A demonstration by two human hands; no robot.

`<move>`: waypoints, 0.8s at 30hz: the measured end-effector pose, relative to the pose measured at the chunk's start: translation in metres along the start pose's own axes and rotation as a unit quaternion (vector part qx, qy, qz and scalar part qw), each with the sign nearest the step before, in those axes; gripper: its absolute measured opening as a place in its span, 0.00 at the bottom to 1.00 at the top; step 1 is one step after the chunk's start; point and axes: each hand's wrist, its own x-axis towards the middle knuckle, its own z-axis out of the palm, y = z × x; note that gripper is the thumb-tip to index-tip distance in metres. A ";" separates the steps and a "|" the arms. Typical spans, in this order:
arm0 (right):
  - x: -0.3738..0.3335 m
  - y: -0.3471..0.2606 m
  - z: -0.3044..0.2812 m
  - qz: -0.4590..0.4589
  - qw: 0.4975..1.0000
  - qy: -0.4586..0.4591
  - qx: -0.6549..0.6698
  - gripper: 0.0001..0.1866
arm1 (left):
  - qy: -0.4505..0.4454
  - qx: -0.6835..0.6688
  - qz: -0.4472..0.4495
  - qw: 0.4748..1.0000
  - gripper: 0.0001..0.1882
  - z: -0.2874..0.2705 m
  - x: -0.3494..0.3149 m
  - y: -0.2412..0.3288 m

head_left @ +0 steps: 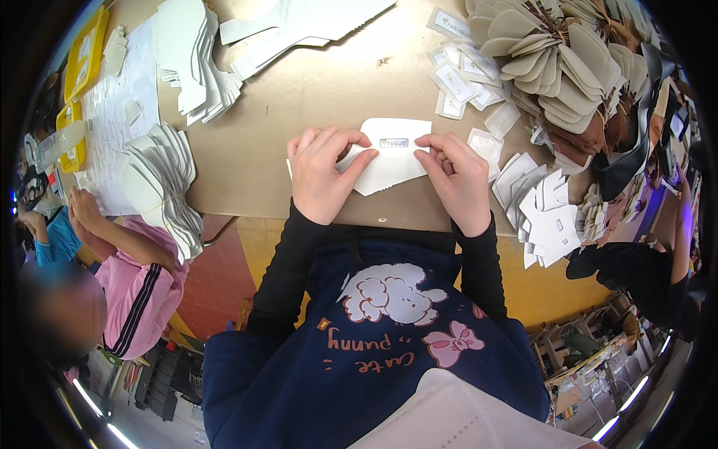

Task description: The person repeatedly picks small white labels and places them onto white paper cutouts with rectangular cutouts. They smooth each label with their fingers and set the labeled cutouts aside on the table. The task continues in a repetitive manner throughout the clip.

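Note:
A white flat cut piece (393,170) with a straight top and an angled lower edge lies before me at the table's near side. Near its upper middle sits a small rectangular label (394,143) in grey-blue. My left hand (320,173) pinches the piece on the label's left, thumb and forefinger tips close to it. On the other side, my right hand (460,183) pinches the piece by its right edge, its thumb and forefinger nearly together. The other fingers of both hands curl inward. The underside of the piece is hidden.
Stacks of white cut pieces (161,176) stand at the left. Clear label packets (455,81) lie at the upper right beside bundled beige pieces (561,71). White labelled pieces (550,217) sit at the table's right edge. A person in pink (146,292) works at left.

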 end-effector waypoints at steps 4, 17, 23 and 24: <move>0.000 0.000 0.000 0.000 1.000 -0.002 -0.004 0.09 | -0.001 0.001 -0.002 1.000 0.06 0.000 0.000 0.000; 0.000 0.002 0.001 0.001 1.000 -0.004 -0.004 0.10 | -0.005 -0.008 -0.012 1.000 0.07 -0.001 0.001 0.002; -0.001 0.001 0.001 0.003 1.000 -0.005 -0.006 0.10 | -0.001 0.001 -0.007 1.000 0.06 0.000 0.001 0.001; -0.001 0.001 0.001 0.002 1.000 -0.005 -0.005 0.10 | -0.001 0.002 -0.008 1.000 0.06 0.000 0.001 0.001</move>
